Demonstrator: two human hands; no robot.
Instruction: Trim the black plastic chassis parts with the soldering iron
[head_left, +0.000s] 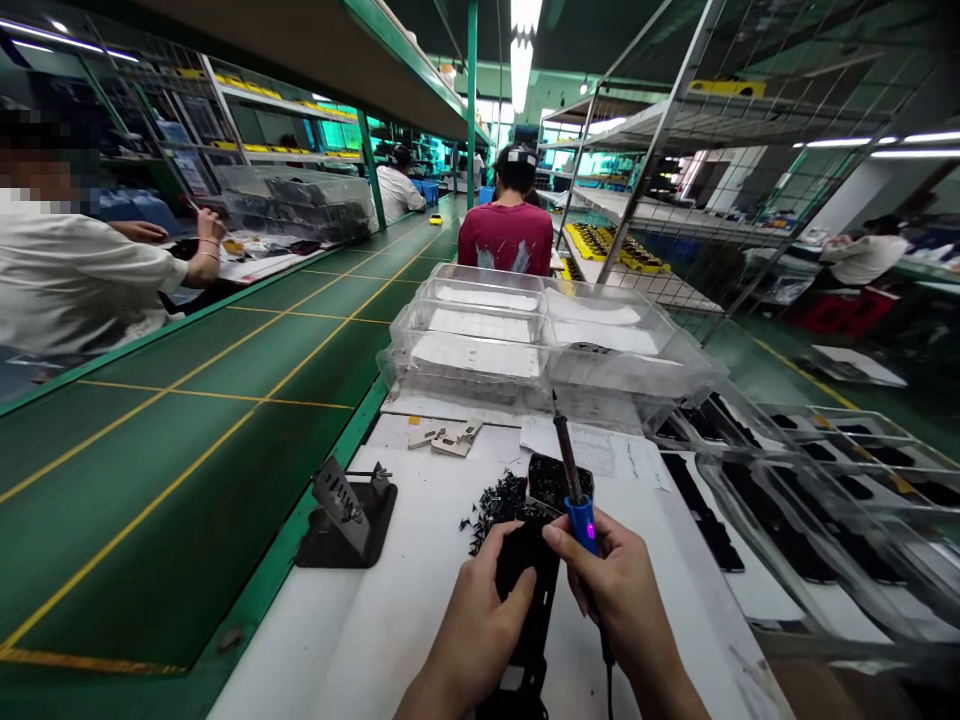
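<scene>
My left hand (487, 610) is closed around a long black plastic part (538, 625) that lies lengthwise over the white work surface. In my right hand (619, 575) is a soldering iron (580, 515) with a blue handle and a small lit purple display, its tip pointing up and away from me. The right thumb and fingers also come close to the far end of the black part; whether they touch it I cannot tell. Just beyond my hands are a pile of small black pieces (499, 505) and a black tray (546, 482), partly hidden by the iron.
A metal soldering-iron stand (349, 515) sits on the left of the table. Behind are pale metal blocks (450, 440), a printed sheet (600, 450) and stacked clear trays (480, 350). A green conveyor (225, 400) runs along the left; trays of black parts (780, 520) are at right.
</scene>
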